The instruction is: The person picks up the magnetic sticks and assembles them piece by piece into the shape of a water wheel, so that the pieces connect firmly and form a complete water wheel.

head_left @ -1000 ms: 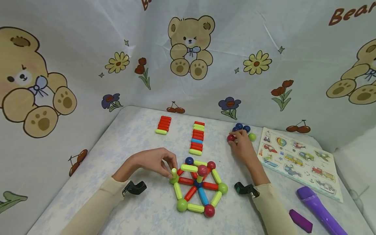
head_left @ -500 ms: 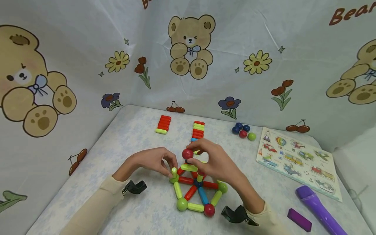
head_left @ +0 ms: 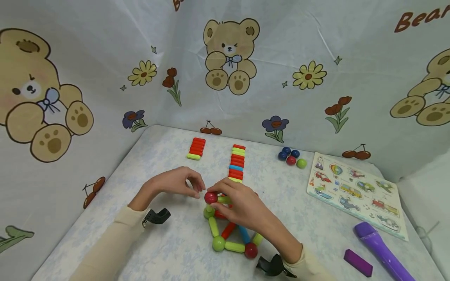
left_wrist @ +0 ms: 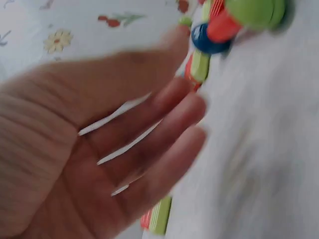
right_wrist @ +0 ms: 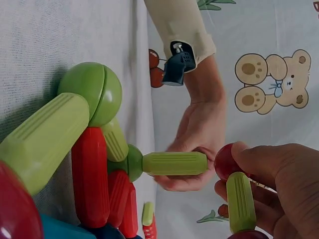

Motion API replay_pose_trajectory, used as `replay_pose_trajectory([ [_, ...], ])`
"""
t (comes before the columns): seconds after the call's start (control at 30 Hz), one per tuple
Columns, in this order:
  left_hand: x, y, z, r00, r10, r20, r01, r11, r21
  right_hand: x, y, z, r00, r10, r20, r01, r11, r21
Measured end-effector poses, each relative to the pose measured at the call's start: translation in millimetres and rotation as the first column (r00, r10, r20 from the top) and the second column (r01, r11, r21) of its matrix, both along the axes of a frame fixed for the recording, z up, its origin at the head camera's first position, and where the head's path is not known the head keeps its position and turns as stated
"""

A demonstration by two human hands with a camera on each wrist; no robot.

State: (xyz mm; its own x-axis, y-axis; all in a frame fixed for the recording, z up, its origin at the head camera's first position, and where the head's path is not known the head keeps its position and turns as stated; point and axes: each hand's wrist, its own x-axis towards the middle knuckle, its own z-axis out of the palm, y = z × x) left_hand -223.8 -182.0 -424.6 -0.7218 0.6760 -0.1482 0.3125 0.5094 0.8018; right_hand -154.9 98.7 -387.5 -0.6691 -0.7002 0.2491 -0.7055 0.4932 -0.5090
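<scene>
My right hand (head_left: 242, 201) pinches a red ball (head_left: 211, 197) above the left side of a magnetic stick-and-ball frame. A light green stick (right_wrist: 240, 199) runs from that ball, partly hidden by the hand in the head view. Just beside the ball is the tip of an upright green stick (right_wrist: 174, 163), which stands on a green ball (head_left: 209, 212). My left hand (head_left: 177, 181) holds nothing; its fingers are loosely bent, a little left of the upright stick. Red spokes (right_wrist: 89, 174) and a blue stick (head_left: 244, 235) form the frame's base. My right hand covers its far side.
Behind the frame lies a row of red, green and blue sticks (head_left: 237, 162), with a shorter row (head_left: 197, 148) to its left. Several loose balls (head_left: 291, 160) sit at the back. A picture board (head_left: 358, 193), purple microphone (head_left: 384, 251) and purple block (head_left: 358, 263) lie on the right.
My right hand has carried the red ball from the loose balls at the back to the frame's upright stick. My left hand has let go at the upright stick's base and moved up and left.
</scene>
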Motion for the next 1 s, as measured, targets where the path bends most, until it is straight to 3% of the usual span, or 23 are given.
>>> replay_pose_trajectory([
  [0.03,-2.3,-3.1,-0.5,0.998,0.053,-0.039,-0.053,0.999,-0.002,-0.3,-0.1,-1.0,1.0,0.0,-0.005,0.0,1.0,0.005],
  [0.1,-6.8,-7.4,-2.8,0.978,0.155,-0.138,-0.157,0.988,-0.006,-0.8,-0.5,-2.9,1.0,0.001,-0.017,-0.001,1.0,0.018],
  [0.17,-11.3,-9.8,-7.1,0.944,0.23,-0.236,-0.24,0.971,-0.013,-1.3,-0.9,-4.5,1.0,0.002,-0.027,-0.001,1.0,0.028],
  [0.23,-15.7,-11.3,-13.7,0.91,0.258,-0.326,-0.291,0.955,-0.054,-1.7,-0.8,-5.0,1.0,0.002,-0.03,-0.001,0.999,0.037],
  [0.3,-19.2,-12.4,-21.3,0.888,0.248,-0.387,-0.315,0.942,-0.119,-2.0,0.8,-3.7,1.0,0.006,-0.018,-0.005,0.999,0.047],
  [0.4,-22.0,-14.3,-32.2,0.879,0.227,-0.42,-0.335,0.92,-0.203,-3.4,7.6,2.6,1.0,0.016,0.019,-0.017,0.998,0.066],
  [0.5,-22.3,-14.7,-37.8,0.864,0.232,-0.446,-0.363,0.902,-0.234,-6.7,20.8,13.0,0.996,0.007,0.092,-0.015,0.996,0.084],
  [0.67,-24.3,-16.0,-38.1,0.821,0.246,-0.515,-0.426,0.865,-0.264,-12.6,46.7,25.8,0.979,-0.004,0.204,-0.01,0.998,0.068],
  [0.77,-30.1,-16.6,-36.5,0.817,0.24,-0.525,-0.446,0.84,-0.309,-13.1,58.7,26.5,0.974,-0.01,0.227,-0.008,0.997,0.077],
  [0.87,-38.2,-17.3,-33.7,0.8,0.207,-0.563,-0.452,0.825,-0.339,-11.4,67.6,23.2,0.972,-0.01,0.235,-0.014,0.995,0.101],
  [1.0,-49.6,-14.9,-29.9,0.76,0.142,-0.635,-0.453,0.816,-0.359,-9.0,74.6,19.5,0.971,0.003,0.238,-0.027,0.995,0.098],
])
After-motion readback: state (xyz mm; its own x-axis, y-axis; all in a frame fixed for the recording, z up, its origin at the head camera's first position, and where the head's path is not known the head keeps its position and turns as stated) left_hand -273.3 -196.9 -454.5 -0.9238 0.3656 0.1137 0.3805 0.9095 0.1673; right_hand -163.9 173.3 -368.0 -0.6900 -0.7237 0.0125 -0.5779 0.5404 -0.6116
